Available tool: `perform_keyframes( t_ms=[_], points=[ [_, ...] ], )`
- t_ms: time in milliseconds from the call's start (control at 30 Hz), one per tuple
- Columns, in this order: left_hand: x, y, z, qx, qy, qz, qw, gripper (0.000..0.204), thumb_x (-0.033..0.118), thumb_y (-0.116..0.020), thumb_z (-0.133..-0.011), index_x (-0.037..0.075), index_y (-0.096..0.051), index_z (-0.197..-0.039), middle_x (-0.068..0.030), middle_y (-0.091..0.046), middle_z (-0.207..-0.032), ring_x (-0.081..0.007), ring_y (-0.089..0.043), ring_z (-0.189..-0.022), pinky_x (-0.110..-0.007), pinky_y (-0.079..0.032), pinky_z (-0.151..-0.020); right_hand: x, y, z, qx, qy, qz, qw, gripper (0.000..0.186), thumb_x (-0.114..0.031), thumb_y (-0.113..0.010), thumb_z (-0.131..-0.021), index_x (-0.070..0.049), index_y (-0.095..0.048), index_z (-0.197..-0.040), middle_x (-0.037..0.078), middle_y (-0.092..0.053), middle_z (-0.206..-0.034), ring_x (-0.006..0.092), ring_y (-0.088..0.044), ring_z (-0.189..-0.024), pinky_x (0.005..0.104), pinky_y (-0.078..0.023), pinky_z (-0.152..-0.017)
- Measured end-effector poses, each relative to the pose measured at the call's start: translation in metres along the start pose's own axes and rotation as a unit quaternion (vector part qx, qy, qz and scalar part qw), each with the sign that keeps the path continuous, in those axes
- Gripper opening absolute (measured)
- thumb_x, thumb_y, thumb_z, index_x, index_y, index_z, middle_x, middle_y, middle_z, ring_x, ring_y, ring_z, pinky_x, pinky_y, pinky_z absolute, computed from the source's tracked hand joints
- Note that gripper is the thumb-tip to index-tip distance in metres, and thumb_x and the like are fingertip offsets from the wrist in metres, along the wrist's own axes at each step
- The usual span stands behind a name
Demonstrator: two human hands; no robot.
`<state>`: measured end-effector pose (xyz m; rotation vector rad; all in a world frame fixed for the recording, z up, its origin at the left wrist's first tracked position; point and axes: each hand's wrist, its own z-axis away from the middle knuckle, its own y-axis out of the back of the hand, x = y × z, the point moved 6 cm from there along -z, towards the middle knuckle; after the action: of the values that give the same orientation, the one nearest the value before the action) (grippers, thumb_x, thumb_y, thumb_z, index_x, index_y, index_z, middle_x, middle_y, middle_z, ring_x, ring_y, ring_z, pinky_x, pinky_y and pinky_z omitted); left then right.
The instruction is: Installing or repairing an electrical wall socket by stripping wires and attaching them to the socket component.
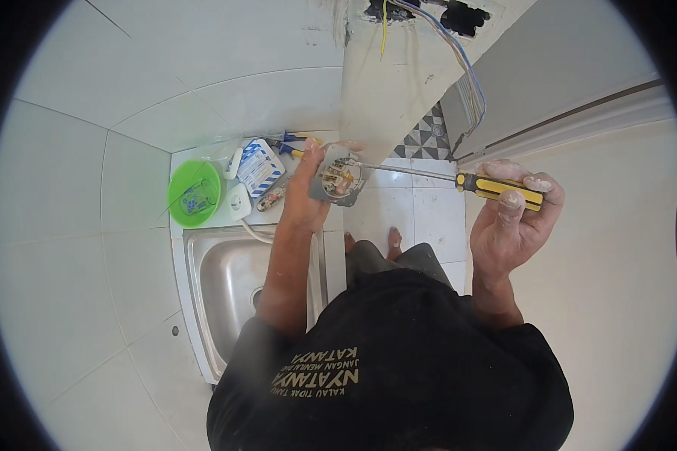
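Note:
My left hand (311, 180) holds a grey socket mechanism (341, 179) with brass terminals facing up, just right of the counter. My right hand (515, 214) grips a yellow-and-black screwdriver (496, 188) by its handle, fingers dusted white. The long metal shaft points left, its tip at the upper part of the socket mechanism; whether it sits in a screw is too small to tell. Above, loose wires (470, 90) hang from a cut box opening (462, 18) in a pale wall panel, with a separate yellow wire (384, 34).
Along the left lie a green bowl (184, 214) with small items, a blue-striped package (260, 164), a white socket (238, 201), pliers (286, 139) and another tool (271, 197) on a ledge beside a steel sink (226, 278). Tiled walls and a white door frame (594, 110) surround me; my bare feet show below.

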<state>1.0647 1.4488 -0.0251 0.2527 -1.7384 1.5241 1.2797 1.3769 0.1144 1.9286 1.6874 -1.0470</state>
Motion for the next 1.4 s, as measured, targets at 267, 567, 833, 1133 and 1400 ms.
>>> perform_keyframes(
  t_ms=[267, 567, 833, 1133, 1400],
  points=[
    [-0.004, 0.001, 0.0, 0.092, -0.002, 0.045, 0.995, 0.058, 0.04, -0.034, -0.101, -0.007, -0.046, -0.132, -0.0162, -0.057, -0.126, -0.0224, -0.057, -0.114, -0.033, -0.044, -0.098, 0.0, 0.011, 0.006, -0.003, -0.006, 0.088, 0.996, 0.022, -0.007, -0.058, -0.094, -0.006, -0.042, -0.11, 0.019, -0.063, -0.095, 0.0263, -0.063, -0.088, 0.0383, -0.054, -0.075],
    [0.024, -0.003, 0.001, 0.049, -0.14, -0.191, 0.97, 0.054, 0.035, -0.035, -0.1, -0.004, -0.044, -0.136, -0.0146, -0.048, -0.14, -0.0125, -0.053, -0.102, -0.023, -0.042, -0.075, 0.013, 0.028, 0.028, -0.052, -0.297, 0.182, 0.936, 0.008, -0.008, -0.058, -0.094, -0.002, -0.052, -0.094, 0.011, -0.06, -0.073, 0.0086, -0.049, -0.045, 0.0227, -0.038, -0.041],
    [-0.022, 0.024, -0.008, -0.089, -0.024, 0.223, 0.971, 0.064, 0.056, -0.029, -0.097, 0.008, -0.048, -0.135, -0.0086, -0.06, -0.122, -0.0248, -0.059, -0.107, -0.044, -0.049, -0.082, 0.012, 0.043, 0.05, -0.062, -0.407, 0.212, 0.886, 0.021, -0.015, -0.061, -0.094, 0.005, -0.067, -0.096, 0.006, -0.063, -0.071, 0.0058, -0.052, -0.058, 0.0215, -0.04, -0.051],
    [-0.043, 0.011, -0.013, -0.03, -0.037, 0.193, 0.98, 0.063, 0.057, -0.026, -0.096, 0.011, -0.052, -0.13, -0.0095, -0.064, -0.111, -0.027, -0.062, -0.097, -0.046, -0.05, -0.074, -0.012, 0.027, 0.041, -0.118, -0.238, 0.331, 0.906, 0.012, -0.009, -0.068, -0.088, 0.003, -0.069, -0.091, 0.011, -0.07, -0.083, 0.0128, -0.063, -0.069, 0.0244, -0.049, -0.062],
    [-0.043, 0.013, -0.014, 0.087, -0.002, 0.169, 0.982, 0.05, 0.048, -0.033, -0.095, 0.012, -0.056, -0.122, -0.0081, -0.064, -0.109, -0.0229, -0.061, -0.09, -0.042, -0.044, -0.061, -0.008, 0.024, 0.043, -0.118, -0.224, 0.35, 0.902, 0.011, -0.008, -0.069, -0.086, 0.001, -0.068, -0.093, 0.012, -0.07, -0.083, 0.0151, -0.065, -0.066, 0.0263, -0.05, -0.06]
  ],
)
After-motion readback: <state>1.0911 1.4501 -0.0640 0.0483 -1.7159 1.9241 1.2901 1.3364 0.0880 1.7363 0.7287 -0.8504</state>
